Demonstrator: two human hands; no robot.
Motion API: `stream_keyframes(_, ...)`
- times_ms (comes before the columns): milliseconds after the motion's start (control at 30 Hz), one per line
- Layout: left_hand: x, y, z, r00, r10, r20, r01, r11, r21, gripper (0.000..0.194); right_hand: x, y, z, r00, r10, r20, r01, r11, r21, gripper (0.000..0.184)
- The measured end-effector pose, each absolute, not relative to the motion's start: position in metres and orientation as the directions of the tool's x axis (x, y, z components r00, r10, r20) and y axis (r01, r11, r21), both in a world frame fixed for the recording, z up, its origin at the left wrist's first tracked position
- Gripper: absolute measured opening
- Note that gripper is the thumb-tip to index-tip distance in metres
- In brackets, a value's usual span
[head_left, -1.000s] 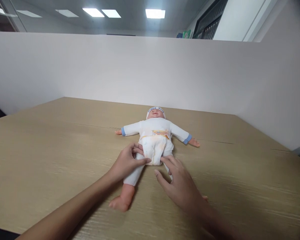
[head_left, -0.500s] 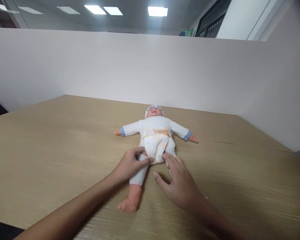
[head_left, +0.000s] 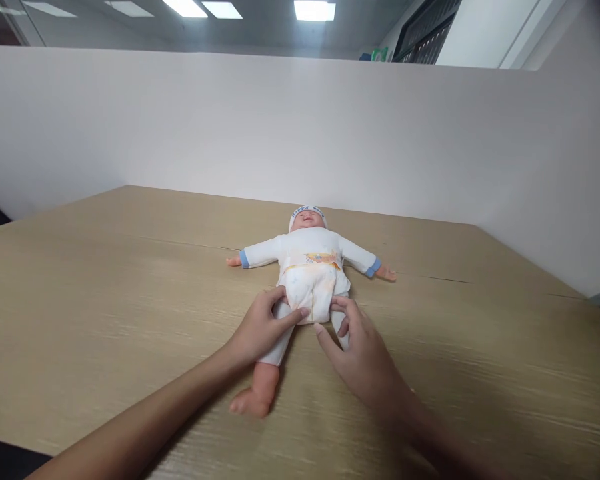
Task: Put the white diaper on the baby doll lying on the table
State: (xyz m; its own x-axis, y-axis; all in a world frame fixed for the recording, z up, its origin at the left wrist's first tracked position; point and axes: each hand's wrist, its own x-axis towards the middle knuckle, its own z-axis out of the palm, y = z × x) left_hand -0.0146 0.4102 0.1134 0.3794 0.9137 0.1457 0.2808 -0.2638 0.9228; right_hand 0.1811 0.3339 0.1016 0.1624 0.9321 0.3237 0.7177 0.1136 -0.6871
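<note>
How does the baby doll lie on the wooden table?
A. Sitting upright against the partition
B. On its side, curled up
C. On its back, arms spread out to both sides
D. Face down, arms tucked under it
C: the baby doll lies face up on the wooden table, with both sleeved arms stretched outward.

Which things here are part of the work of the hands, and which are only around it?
In hand:
doll
diaper
left hand, on the doll's leg
right hand, at the diaper's lower edge

Around:
table
partition
</note>
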Motion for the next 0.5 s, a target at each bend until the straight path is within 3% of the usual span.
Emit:
stream_keyframes(233,-0.0159,0.4108,0.1118,0.374,0.914,0.156,0.290,-0.275,0.917,0.031,0.1855,0.3329,0.0985,0.035,0.902,0.430,0.759,0.256,-0.599,0.022)
stream_keyframes(367,-0.0153,0.4101,0.1120,0.368,0.916,0.159,0.291,-0.275,0.916,0.030,0.1853,0.3304,0.0973,-0.008,0.889,0.458,0.771,0.297,-0.563,0.023)
stream_keyframes(500,-0.0149,0.4085,0.1123,0.368,0.913,0.175,0.286,-0.290,0.913,0.030,0.1850,0.3280,0.0964,-0.009,0.923,0.384,0.797,0.239,-0.555,0.028)
